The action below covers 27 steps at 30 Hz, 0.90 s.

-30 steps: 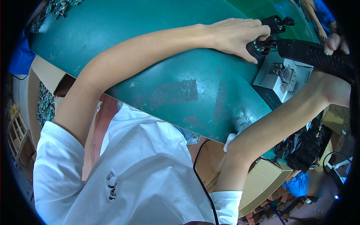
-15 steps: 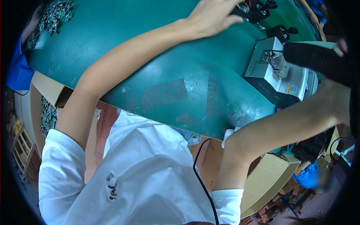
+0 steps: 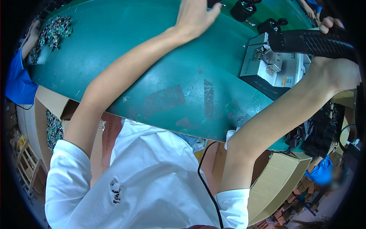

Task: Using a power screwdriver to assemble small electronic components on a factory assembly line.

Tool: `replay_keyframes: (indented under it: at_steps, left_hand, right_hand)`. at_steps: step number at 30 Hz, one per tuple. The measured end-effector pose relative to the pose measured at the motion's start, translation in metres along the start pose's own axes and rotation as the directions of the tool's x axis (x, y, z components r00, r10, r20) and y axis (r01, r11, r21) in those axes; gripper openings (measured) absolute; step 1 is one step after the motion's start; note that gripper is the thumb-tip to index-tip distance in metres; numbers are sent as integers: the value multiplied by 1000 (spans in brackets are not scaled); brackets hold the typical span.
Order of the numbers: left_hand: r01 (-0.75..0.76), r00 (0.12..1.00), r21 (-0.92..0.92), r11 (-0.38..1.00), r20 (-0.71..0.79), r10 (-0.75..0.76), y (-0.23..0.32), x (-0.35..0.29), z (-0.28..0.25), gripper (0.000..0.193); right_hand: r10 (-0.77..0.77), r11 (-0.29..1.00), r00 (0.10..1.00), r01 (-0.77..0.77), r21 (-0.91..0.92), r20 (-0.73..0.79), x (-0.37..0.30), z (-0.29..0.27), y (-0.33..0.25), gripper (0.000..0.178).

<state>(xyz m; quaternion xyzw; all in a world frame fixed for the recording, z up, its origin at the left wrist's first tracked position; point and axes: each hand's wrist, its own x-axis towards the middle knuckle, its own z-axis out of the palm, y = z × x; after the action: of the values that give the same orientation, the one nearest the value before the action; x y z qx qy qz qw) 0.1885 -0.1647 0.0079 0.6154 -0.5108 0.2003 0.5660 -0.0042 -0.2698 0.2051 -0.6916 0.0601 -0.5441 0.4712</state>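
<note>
My left hand [image 3: 193, 20] reaches to the top edge, its thumb and fingers around a black part [image 3: 213, 3] only partly in view. The fingertips are cut off by the frame. In my right hand [image 3: 331, 25] is a black electric screwdriver [image 3: 305, 42], lying nearly level with its thin bit toward the left. Beneath the bit stands a silver-and-black screw feeder [image 3: 289, 72] with a small metal outlet block. Just beyond are a black round housing [image 3: 242, 10] with a short wire and another black housing [image 3: 268, 26] with a loop on top.
A green worktable [image 3: 152, 91] stretches before me. Small circuit boards [image 3: 57, 30] lie heaped at its far left, beside a co-worker's blue sleeve [image 3: 19, 84]. Open cardboard boxes [image 3: 276, 183] stand below the edge. A black cable [image 3: 201, 164] hangs over my front. Black parts [image 3: 320, 129] crowd the right.
My left hand has drawn slightly left, away from the black housings, with the black part. The screwdriver has swung more level, its bit now farther left over the feeder. The whole view has shifted a little.
</note>
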Motion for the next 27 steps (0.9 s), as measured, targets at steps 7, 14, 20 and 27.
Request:
replay_keyframes:
  at_steps: [7, 14, 20, 27]
  left_hand:
    - [78, 958, -329, 941, 287, 21, 23, -3, 41, 71]
    - [246, 909, -94, 965, 369, -195, 1, 8, 72, 62]
    - [-13, 952, -300, 954, 288, 103, 15, -5, 35, 51]
    - [3, 817, -409, 912, 528, 234, 31, -22, -9, 51]
  right_hand:
    - [12, 1000, 1000, -12, -1, -11, -1, -23, 1, 103]
    - [65, 988, 998, -64, 142, -7, -3, -30, -3, 114]
    - [-45, 995, 999, 46, 88, -12, 5, -53, -15, 100]
    - [-29, 999, 999, 30, 27, -42, -4, -22, -13, 86]
